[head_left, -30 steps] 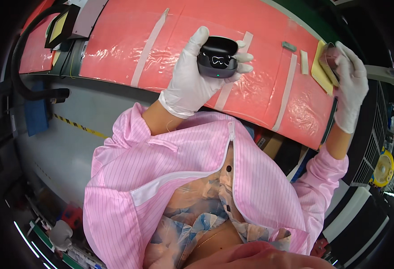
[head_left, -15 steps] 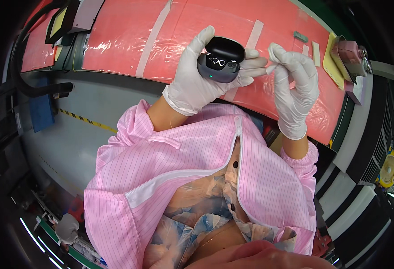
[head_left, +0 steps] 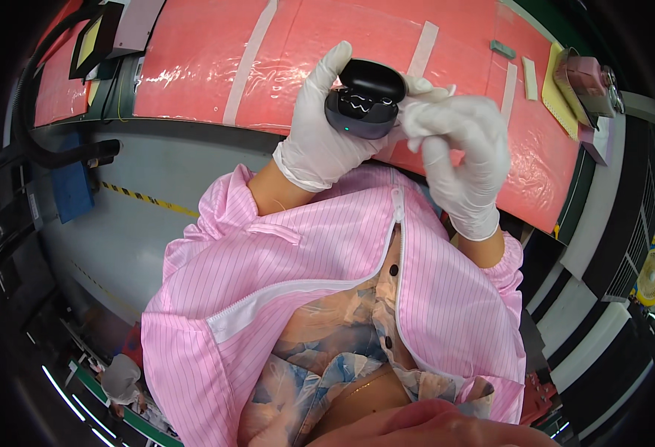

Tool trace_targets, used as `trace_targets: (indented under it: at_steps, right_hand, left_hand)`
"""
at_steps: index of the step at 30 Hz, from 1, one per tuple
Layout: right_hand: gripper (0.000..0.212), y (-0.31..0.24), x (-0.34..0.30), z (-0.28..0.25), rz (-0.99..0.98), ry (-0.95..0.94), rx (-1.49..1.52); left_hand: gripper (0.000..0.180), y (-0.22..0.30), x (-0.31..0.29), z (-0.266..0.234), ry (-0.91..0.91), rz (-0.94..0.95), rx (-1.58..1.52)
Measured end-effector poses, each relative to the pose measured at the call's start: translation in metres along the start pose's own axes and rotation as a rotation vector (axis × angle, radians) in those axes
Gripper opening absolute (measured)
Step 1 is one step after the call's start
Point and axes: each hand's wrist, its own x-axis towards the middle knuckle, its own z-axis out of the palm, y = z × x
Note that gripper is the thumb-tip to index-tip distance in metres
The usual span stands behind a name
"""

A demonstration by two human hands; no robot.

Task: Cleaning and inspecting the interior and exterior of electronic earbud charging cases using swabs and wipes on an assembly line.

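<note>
The case (head_left: 364, 100) rests in the gloved left hand (head_left: 320, 141), held above the pink mat (head_left: 193, 74) and apart from it. It is a dark, rounded earbud case with its lid (head_left: 373, 80) open and tipped back, and a small green light (head_left: 347, 129) glows on its front. Its hollow is glossy and black, crossed by white glints — I cannot tell whether any buds sit in the wells. The left hand is part-curled about the case, thumb up along one side, palm beneath, fingers reaching past the other side. The gloved right hand (head_left: 475, 170) is just beside the case, at the left fingertips, with its fingers bent toward the thumb; they are blurred, so whether they pinch anything cannot be told. Clear film covers the mat, with pale strips of tape across it. Toward its right end lie a small grey-green block (head_left: 502, 50), a white strip (head_left: 529, 79) and a yellow pad (head_left: 557, 97). Next to the pad is a holder with a pink block (head_left: 584, 76) in it. At the upper left a black frame (head_left: 107, 39) surrounds something yellow — too small to make out.
</note>
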Motion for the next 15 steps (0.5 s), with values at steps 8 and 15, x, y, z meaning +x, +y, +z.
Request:
trace_targets:
  at_steps: [8,15]
  right_hand:
    - [0.028,0.008,-0.002,0.005,-0.23,-0.201,-0.495]
    - [0.025,0.018,-0.003,0.002,0.11,-0.015,0.091]
  left_hand:
    - [0.053,-0.014,-0.007,-0.021,-0.15,0.38,0.404]
    - [0.073,0.002,-0.003,0.0,0.022,0.083,-0.097]
